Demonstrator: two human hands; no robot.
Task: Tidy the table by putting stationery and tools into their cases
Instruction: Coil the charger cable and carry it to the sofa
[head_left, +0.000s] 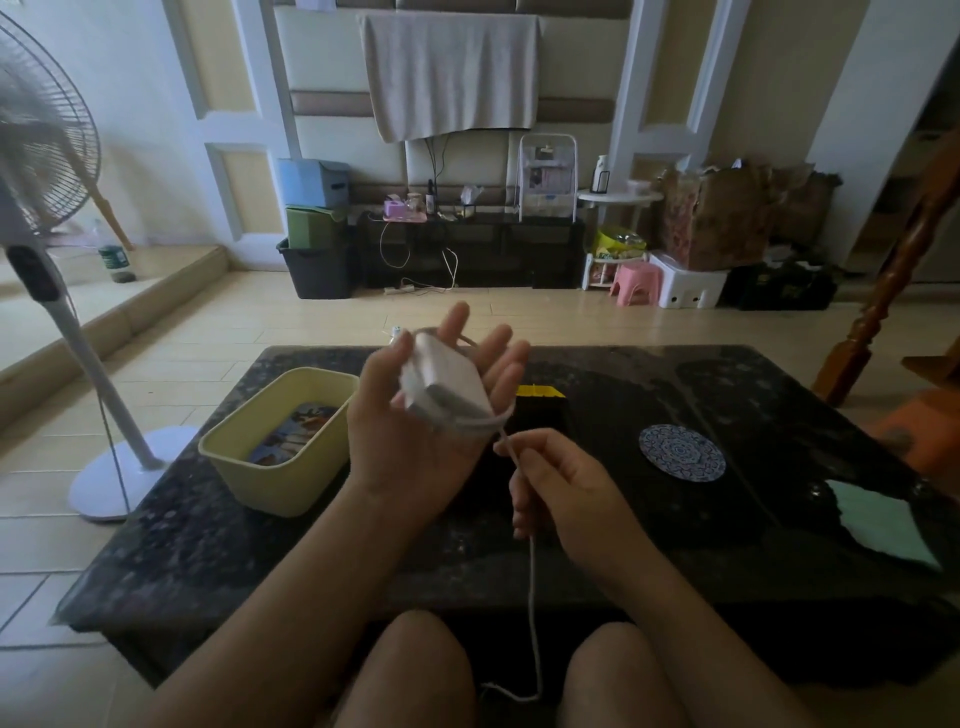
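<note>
Above the near middle of a dark speckled table (623, 545), a seated person's left hand (405, 447) lies palm up with fingers straight, a white power adapter (447, 384) resting on the palm and pinned at its left edge by the thumb. Turns of the thin white cable (532, 597) loop round the hand just below the block. The right hand (566, 488), lower and to the right, pinches that cable between thumb and curled fingers; from there it hangs past the table's near edge between the person's bare knees. At left on the table stands a pale yellow tub (280, 483), open-topped, with colourful flat items in its bottom. Behind the hands sits a black box with a yellow top (540, 392), partly hidden, and further right a round blue patterned coaster (681, 452). A pale green sheet (883, 525) lies at the table's right edge, and a white standing fan (47, 156) stands on the floor at far left
</note>
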